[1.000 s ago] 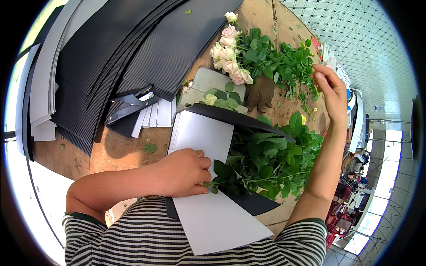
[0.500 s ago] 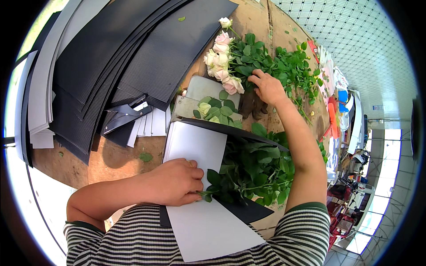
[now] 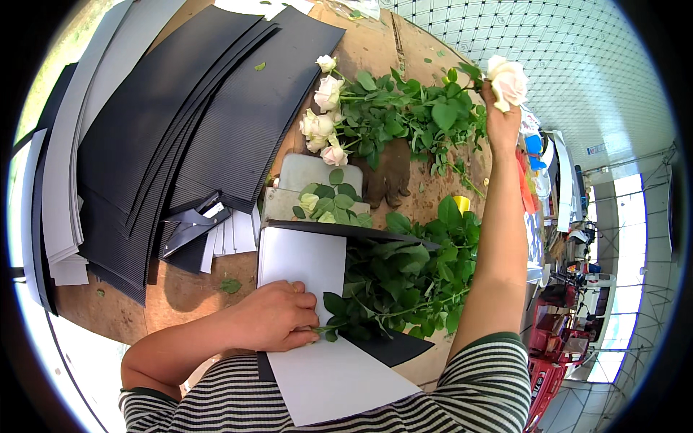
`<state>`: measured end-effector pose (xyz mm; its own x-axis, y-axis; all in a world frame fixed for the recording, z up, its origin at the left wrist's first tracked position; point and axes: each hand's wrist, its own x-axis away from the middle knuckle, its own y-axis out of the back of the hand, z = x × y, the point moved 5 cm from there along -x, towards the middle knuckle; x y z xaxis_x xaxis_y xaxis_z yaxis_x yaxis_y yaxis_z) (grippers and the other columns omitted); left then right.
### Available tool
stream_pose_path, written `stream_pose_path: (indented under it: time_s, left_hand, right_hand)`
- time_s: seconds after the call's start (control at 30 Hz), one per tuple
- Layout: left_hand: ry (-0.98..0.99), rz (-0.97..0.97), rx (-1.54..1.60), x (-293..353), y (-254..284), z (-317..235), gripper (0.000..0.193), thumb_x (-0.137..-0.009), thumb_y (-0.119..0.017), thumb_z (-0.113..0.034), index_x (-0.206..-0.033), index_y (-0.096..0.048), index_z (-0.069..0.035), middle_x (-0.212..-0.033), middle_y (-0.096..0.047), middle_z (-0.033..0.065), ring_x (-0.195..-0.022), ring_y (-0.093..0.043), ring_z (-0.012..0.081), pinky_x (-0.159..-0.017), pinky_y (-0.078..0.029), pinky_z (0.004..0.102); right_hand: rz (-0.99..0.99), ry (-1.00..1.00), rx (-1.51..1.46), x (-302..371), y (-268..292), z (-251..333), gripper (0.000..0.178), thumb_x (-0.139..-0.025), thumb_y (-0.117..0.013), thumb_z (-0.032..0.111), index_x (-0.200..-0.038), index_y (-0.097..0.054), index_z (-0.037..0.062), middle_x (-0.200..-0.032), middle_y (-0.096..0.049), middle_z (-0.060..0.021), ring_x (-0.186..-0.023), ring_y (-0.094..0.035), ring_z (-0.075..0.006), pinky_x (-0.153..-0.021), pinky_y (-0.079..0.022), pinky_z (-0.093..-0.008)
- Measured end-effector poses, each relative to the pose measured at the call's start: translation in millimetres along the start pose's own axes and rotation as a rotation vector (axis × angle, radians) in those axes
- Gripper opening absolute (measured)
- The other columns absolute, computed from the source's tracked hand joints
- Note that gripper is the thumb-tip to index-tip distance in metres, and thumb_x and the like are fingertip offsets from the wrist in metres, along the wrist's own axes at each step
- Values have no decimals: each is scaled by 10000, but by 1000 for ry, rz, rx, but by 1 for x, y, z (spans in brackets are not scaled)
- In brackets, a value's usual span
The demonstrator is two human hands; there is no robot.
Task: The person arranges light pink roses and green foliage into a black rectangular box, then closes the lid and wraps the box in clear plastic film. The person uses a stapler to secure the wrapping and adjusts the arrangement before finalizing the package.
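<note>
My right hand (image 3: 501, 121) is raised at the far right, closed around the stem of a pale pink rose (image 3: 507, 83) just below its bloom. Near my body, my left hand (image 3: 278, 315) rests on a white sheet (image 3: 307, 260), its fingers curled over a leafy rose stem (image 3: 390, 315) that runs off to the right. More rose foliage (image 3: 404, 278) lies beside that hand, between the white sheet and a black corrugated sheet (image 3: 346, 232). A second white sheet (image 3: 336, 382) slants toward me under the left hand. Beyond, a row of cream roses (image 3: 316, 126) lies with leafy stems pointing right.
Black corrugated sheets (image 3: 231, 115) are stacked at the left, beside long grey sheets (image 3: 65, 180). A black stapler (image 3: 195, 227) lies on white strips (image 3: 234, 234). A grey metal plate (image 3: 317, 173) and brown gloves (image 3: 386, 173) sit mid-table. A red vehicle (image 3: 552, 368) stands beyond, at right.
My right hand has moved up and right from the rose bunch, now carrying one rose. My left hand stays on the sheet and stem. The view has shifted somewhat.
</note>
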<state>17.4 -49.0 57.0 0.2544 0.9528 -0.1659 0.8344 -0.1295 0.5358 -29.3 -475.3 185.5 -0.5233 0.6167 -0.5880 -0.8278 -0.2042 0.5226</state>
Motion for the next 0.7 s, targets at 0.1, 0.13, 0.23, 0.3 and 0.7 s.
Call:
stream_pose_path:
  time_s: [0.1,0.13,0.23,0.3,0.7]
  left_hand:
    - [-1,10,-2,-1,0,0,177,-773,-690,-257,-777,-665,-82,-760,-545,48,-811,-551,263,-692,-453,377]
    - [6,13,-5,-1,0,0,176,-772,-690,-257,-776,-665,-83,-759,-545,48,-810,-551,263,-692,-453,378]
    - [7,29,-4,-2,2,0,175,-770,-689,-257,-774,-663,-83,-759,-547,47,-806,-551,267,-692,-454,378]
    - [1,26,-5,-1,1,-1,175,-770,-687,-257,-772,-662,-83,-759,-547,48,-806,-550,270,-691,-454,379]
    - [-2,-26,-2,3,-1,2,185,-767,-683,-250,-739,-640,-72,-756,-537,58,-820,-545,275,-694,-452,384]
  right_hand:
    - [-139,-68,-22,-28,41,9,264,-891,-666,269,-1004,-677,30,-836,-656,-11,-730,-562,-76,-638,-444,-245]
    - [-29,-155,8,-30,38,11,259,-889,-664,270,-986,-683,31,-829,-668,-29,-751,-582,-86,-656,-464,-256]
    - [375,103,254,-17,9,25,222,-829,-654,161,-1021,-649,50,-907,-667,-83,-826,-632,-202,-708,-491,-315]
    - [414,342,375,6,-16,26,241,-786,-638,112,-1023,-639,73,-987,-651,-112,-905,-619,-308,-770,-495,-380]
    - [1333,-93,298,110,-137,-23,305,-714,-615,20,-1015,-653,55,-958,-674,-60,-841,-654,-223,-762,-519,-332]
